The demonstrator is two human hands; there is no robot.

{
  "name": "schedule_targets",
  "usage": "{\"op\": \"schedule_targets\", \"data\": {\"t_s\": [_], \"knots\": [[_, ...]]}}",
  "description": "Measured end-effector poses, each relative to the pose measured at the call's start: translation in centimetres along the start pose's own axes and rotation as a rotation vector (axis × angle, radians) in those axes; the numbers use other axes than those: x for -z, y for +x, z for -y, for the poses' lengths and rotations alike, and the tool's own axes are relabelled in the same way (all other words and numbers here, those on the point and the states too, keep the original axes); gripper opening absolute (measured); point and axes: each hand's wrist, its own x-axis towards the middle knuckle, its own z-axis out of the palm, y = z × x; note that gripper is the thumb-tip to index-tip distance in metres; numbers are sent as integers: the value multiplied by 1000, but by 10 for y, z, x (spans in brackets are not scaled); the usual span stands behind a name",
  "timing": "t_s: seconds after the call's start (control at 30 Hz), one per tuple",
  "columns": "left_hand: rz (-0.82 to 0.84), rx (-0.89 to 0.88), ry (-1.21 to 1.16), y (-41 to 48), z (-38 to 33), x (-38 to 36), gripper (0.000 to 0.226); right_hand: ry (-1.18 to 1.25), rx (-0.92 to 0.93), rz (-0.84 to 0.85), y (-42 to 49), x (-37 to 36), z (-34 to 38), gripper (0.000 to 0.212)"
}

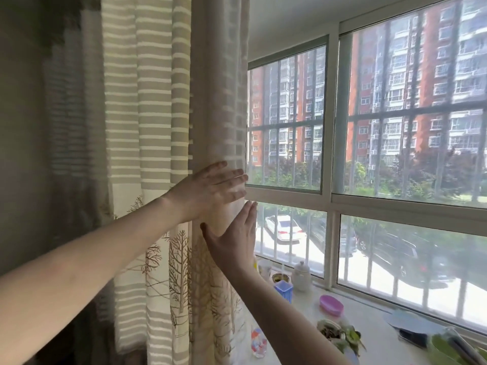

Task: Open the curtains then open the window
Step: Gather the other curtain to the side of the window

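Observation:
A beige striped curtain [147,127] with a tree pattern low down hangs bunched at the left, beside the window. A thin sheer curtain [224,101] hangs at its right edge. My left hand [208,191] lies flat with fingers spread against the sheer fabric. My right hand [234,238] is just below it, fingers straight and pointing up, pressed on the same edge. The white-framed window [329,196] is uncovered to the right, its panes shut, with bars outside.
The sill [369,325] carries a white jar [301,276], a blue basket [284,289], a pink lidded box [331,305], small potted plants [340,334], a small bottle [258,341] and a grey flat object [413,321]. A dark wall stands at the far left.

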Motion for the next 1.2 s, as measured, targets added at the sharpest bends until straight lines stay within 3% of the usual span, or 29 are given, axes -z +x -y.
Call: {"op": "schedule_targets", "data": {"t_s": [0.23,0.67,1.2], "knots": [[68,87,24,11,15,5,64,38,1,68,19,-24,-12,121],[86,77,72,-11,57,-78,58,82,-29,104,54,-98,2,113],[-179,151,-150,-69,143,-187,63,106,7,74,96,-230,58,115]]}}
